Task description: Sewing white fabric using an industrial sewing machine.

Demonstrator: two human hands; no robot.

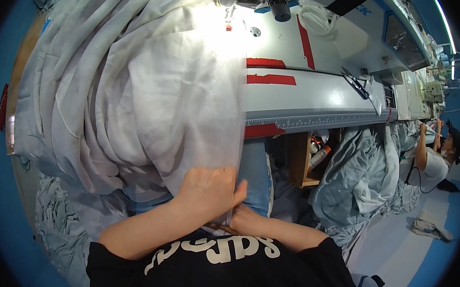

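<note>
A large sheet of sheer white fabric (179, 104) lies in folds over the left side of the sewing table and hangs down its front toward me. My left hand (210, 190) is closed around the fabric's right-hand edge, just below the table's front, with the thumb pointing right. Lower and closer to my body, my right hand (244, 220) pinches the same edge; its fingertips are partly hidden behind the cloth and my left hand. Between my hands and the table, the edge runs up nearly straight toward the lit needle area of the sewing machine (279, 6).
A ruler strip (324, 119) lines the table's front edge, and red tape (271, 79) marks the top. Thread snips (356, 85) lie right of the fabric. Below are an open wooden drawer (298, 165) and heaped pale blue cloth (356, 188). Another person (434, 164) works at far right.
</note>
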